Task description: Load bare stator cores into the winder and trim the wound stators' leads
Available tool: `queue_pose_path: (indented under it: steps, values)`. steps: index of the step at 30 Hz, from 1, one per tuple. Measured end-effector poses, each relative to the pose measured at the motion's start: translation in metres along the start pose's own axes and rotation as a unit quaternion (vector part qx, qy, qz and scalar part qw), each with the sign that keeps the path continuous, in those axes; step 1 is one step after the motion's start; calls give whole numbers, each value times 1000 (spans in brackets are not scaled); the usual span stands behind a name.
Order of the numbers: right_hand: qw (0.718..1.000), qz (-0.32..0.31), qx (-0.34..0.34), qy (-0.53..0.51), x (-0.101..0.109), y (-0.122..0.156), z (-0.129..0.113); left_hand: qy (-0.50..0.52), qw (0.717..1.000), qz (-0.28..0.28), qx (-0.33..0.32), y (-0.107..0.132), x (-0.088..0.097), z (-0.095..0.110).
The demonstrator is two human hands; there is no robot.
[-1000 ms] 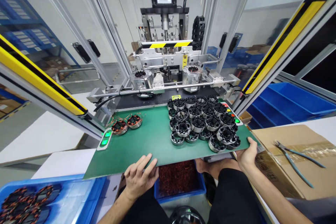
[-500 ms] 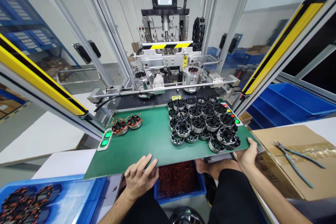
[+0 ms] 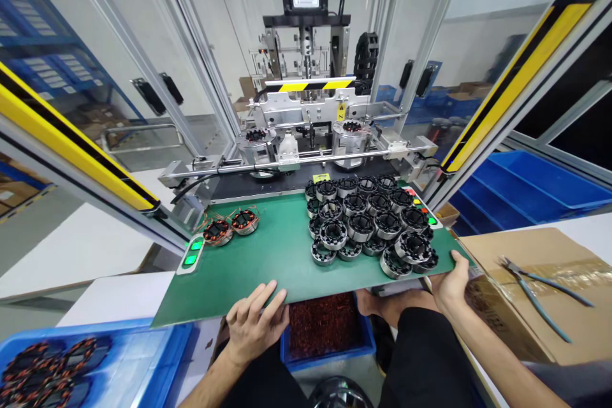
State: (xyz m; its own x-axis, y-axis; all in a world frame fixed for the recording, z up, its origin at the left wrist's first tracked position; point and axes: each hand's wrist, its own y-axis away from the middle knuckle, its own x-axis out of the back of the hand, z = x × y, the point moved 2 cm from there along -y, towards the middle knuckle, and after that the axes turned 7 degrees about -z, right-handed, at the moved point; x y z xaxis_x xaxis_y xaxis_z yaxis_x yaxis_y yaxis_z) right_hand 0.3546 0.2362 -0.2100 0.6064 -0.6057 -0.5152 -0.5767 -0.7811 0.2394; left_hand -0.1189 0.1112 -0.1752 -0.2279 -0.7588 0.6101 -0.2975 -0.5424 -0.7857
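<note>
My left hand (image 3: 253, 319) lies flat, fingers spread, on the near edge of the green work mat (image 3: 277, 255). My right hand (image 3: 449, 284) rests at the mat's right near corner, its fingers curled loosely over the edge and holding nothing. A heap of several grey metal stator rings (image 3: 368, 220) covers the mat's right half, just beyond my right hand. Two copper-wound stators (image 3: 232, 226) sit at the mat's far left. Behind the mat stands the press machine (image 3: 306, 121) with two round fixtures, each carrying a part.
A blue bin of copper scrap (image 3: 325, 325) sits under the mat's front edge. A blue tray of wound stators (image 3: 52, 366) is at lower left. Pliers (image 3: 535, 290) lie on a cardboard box (image 3: 549, 306) at right. Yellow light-curtain bars (image 3: 71, 146) flank the machine opening.
Both hands stay where they were. The press head at the back has shifted a little in the picture, mostly from a slight movement of my head.
</note>
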Motion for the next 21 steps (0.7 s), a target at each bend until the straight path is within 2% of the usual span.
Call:
queue_pose_path:
  steps: [13, 21]
  values:
    - [1000, -1, 2, -4, 3, -2, 3, 5, 1000, 8, -4, -6, 2, 1]
    - [1000, 9, -9, -11, 0, 0, 0, 8, 1000, 1, 0, 1, 0, 0]
